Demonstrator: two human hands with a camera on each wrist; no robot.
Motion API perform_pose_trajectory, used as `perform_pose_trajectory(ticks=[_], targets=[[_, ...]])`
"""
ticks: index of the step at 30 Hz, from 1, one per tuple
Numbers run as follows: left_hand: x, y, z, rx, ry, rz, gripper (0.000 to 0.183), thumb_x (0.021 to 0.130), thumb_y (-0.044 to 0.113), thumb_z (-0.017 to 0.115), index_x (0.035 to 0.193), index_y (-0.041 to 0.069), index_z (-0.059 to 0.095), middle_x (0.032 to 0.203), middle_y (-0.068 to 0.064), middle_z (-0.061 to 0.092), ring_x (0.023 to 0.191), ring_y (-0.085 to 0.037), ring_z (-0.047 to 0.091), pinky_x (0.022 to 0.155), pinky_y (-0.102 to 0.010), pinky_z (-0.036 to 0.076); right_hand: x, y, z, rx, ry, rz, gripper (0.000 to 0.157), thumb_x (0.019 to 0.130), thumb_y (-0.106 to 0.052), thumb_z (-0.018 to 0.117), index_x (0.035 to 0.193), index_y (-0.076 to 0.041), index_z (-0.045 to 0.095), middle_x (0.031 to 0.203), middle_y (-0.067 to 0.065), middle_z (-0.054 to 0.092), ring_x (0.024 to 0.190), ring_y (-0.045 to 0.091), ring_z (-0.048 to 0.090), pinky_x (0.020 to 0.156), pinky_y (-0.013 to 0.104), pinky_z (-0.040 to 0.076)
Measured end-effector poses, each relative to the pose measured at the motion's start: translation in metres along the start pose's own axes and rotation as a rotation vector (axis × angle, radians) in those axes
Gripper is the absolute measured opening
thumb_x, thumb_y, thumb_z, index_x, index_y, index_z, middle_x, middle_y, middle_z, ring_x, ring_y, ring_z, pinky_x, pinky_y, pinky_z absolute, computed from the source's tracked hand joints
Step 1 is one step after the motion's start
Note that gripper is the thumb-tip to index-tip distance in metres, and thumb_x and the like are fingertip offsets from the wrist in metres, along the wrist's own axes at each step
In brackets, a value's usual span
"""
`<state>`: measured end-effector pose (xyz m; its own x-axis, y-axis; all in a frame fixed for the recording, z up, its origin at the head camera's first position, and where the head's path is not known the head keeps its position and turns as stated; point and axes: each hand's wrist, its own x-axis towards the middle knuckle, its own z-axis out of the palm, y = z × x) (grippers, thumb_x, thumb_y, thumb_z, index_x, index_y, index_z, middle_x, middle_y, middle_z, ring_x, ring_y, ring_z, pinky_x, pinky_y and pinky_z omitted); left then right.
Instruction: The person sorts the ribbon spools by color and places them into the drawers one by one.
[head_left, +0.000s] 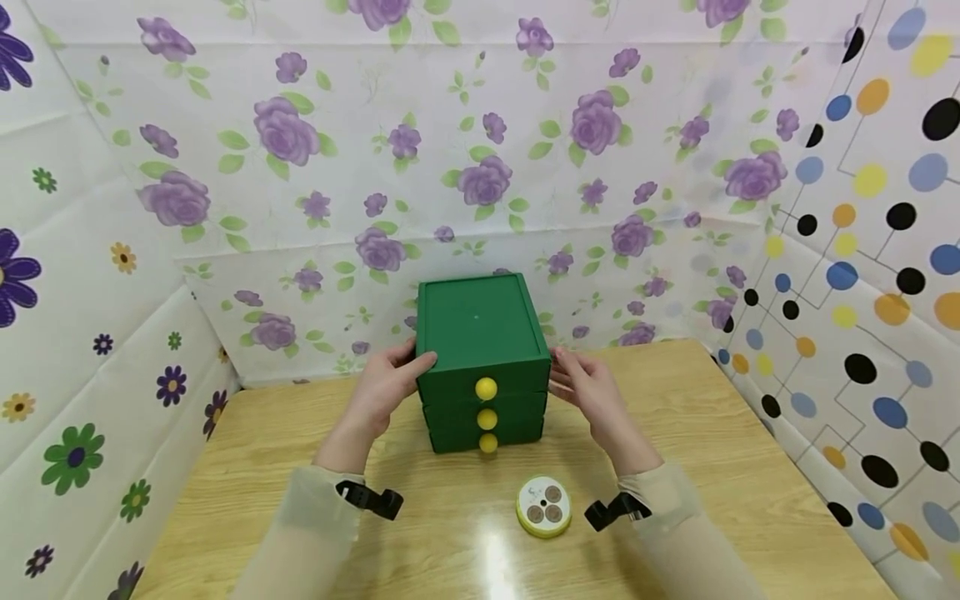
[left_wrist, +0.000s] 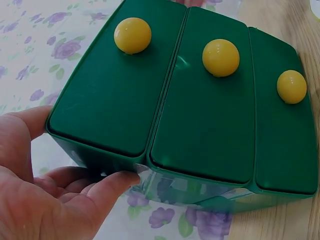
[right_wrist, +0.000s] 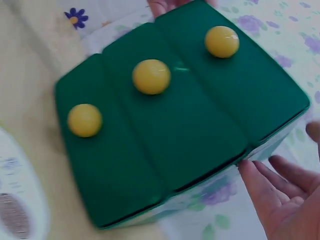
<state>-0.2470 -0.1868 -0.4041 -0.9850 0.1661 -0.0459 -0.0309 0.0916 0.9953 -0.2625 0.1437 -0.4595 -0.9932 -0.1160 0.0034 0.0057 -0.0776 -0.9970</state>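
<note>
A small green three-drawer box [head_left: 480, 325] with round yellow knobs [head_left: 486, 388] stands on the wooden table against the back cloth. At its upper left front corner my left hand [head_left: 386, 383] grips it, thumb on the top edge and fingers against the side. The left wrist view shows those fingers [left_wrist: 107, 190] bent along the drawer side. My right hand [head_left: 588, 387] is at the opposite side with fingers extended. In the right wrist view one fingertip [right_wrist: 245, 167] touches the side near a drawer seam, the thumb standing away. All three drawers look closed.
In front of the box lies a round white disc [head_left: 543, 493] with a yellow-green rim and three brown circles. Flowered cloth [head_left: 480, 125] hangs behind the wooden table [head_left: 285, 442]; dotted cloth [head_left: 862, 250] closes off the right side.
</note>
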Motion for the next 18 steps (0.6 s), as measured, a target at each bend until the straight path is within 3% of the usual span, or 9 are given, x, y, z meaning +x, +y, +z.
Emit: perform_pose_trajectory(ticks=[6, 10, 13, 16, 18], targets=[[-0.001, 0.000, 0.001, 0.000, 0.018, -0.008, 0.073, 0.110, 0.028, 0.065, 0.168, 0.004, 0.029, 0.172, -0.017, 0.031, 0.154, -0.035, 0.038, 0.122, -0.053, 0.040, -0.015, 0.040, 0.002, 0.156, 0.153, 0.091, 0.049, 0.117, -0.030, 0.047, 0.153, 0.002, 0.054, 0.141, 0.023, 0.066, 0.113, 0.019, 0.073, 0.095, 0.030, 0.061], [-0.001, -0.001, 0.002, 0.011, 0.013, -0.008, 0.075, 0.110, 0.030, 0.066, 0.168, 0.004, 0.027, 0.173, -0.017, 0.030, 0.155, -0.036, 0.036, 0.123, -0.054, 0.038, -0.032, 0.061, 0.009, 0.164, 0.176, 0.154, 0.042, 0.116, -0.019, 0.047, 0.148, 0.007, 0.055, 0.132, 0.020, 0.068, 0.109, 0.021, 0.073, 0.090, 0.027, 0.062], [-0.001, -0.001, 0.001, 0.016, 0.008, -0.006, 0.076, 0.110, 0.031, 0.065, 0.169, 0.004, 0.026, 0.173, -0.017, 0.028, 0.156, -0.036, 0.034, 0.123, -0.055, 0.037, -0.045, 0.070, 0.014, 0.122, 0.115, 0.196, 0.038, 0.113, -0.013, 0.050, 0.141, 0.012, 0.057, 0.124, 0.019, 0.068, 0.103, 0.023, 0.073, 0.087, 0.027, 0.062], [-0.001, -0.002, 0.001, 0.016, 0.010, -0.008, 0.076, 0.110, 0.032, 0.065, 0.169, 0.005, 0.026, 0.174, -0.017, 0.028, 0.156, -0.036, 0.034, 0.123, -0.055, 0.037, -0.053, 0.072, 0.020, 0.088, -0.027, 0.240, 0.043, 0.111, -0.013, 0.055, 0.143, 0.016, 0.054, 0.120, 0.022, 0.070, 0.102, 0.023, 0.073, 0.087, 0.028, 0.063], [-0.002, -0.002, 0.000, 0.013, 0.009, -0.008, 0.076, 0.110, 0.032, 0.065, 0.169, 0.005, 0.026, 0.174, -0.017, 0.028, 0.157, -0.036, 0.034, 0.123, -0.056, 0.036, -0.058, 0.074, 0.025, 0.126, -0.144, 0.297, 0.051, 0.111, -0.016, 0.056, 0.150, 0.017, 0.047, 0.128, 0.028, 0.068, 0.107, 0.024, 0.073, 0.092, 0.029, 0.062]])
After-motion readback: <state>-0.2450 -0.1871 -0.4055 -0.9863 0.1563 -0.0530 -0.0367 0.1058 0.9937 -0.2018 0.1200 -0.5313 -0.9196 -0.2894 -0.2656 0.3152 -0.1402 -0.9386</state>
